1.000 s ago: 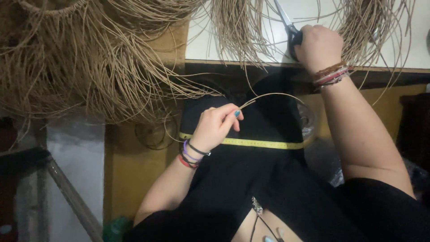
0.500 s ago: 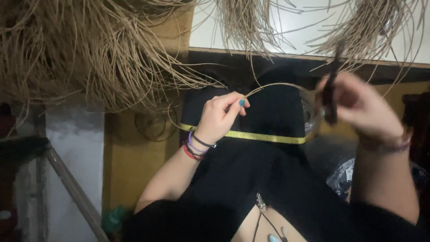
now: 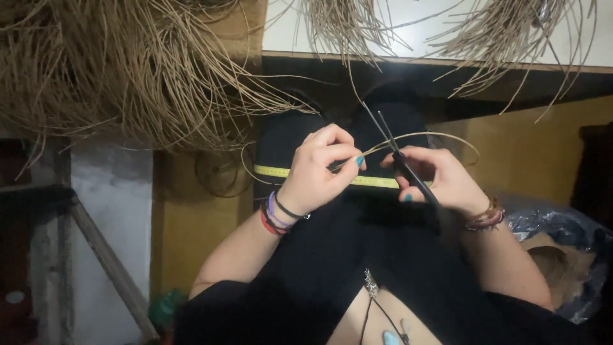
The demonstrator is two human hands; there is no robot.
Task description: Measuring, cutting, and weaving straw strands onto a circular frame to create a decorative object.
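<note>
Over a lap clothed in black, just right of centre, the right hand [image 3: 440, 179] grips a pair of black scissors [image 3: 399, 156], its fingers curled around the handles while the blades point up toward 11 o'clock and stand slightly parted. At 9 o'clock from it, nearly touching, the left hand [image 3: 322, 169] pinches one thin tan reed strand [image 3: 434, 135] between thumb and fingertips, the nails painted teal. That strand runs from the pinch across the scissor blades, then arcs to 3 o'clock over the right hand and bends down beyond it. Directly under both hands a yellow measuring tape [image 3: 274, 171] lies flat across the black-clad knees, running from 9 to 3 o'clock. Several cord bracelets [image 3: 276, 216] in red, purple and black ring the left wrist, and beaded bands [image 3: 485, 218] ring the right. At 12 o'clock a white surface [image 3: 415, 32] carries loose bundles of reeds whose ends hang over its near edge. At 10 o'clock a far larger tangled mass of the same tan reeds [image 3: 121, 70] spills downward. At 4 o'clock, beside the right forearm, sits a crumpled dark plastic bag [image 3: 562, 223]. A slanted wooden bar [image 3: 112, 268] stands at 8 o'clock.
</note>
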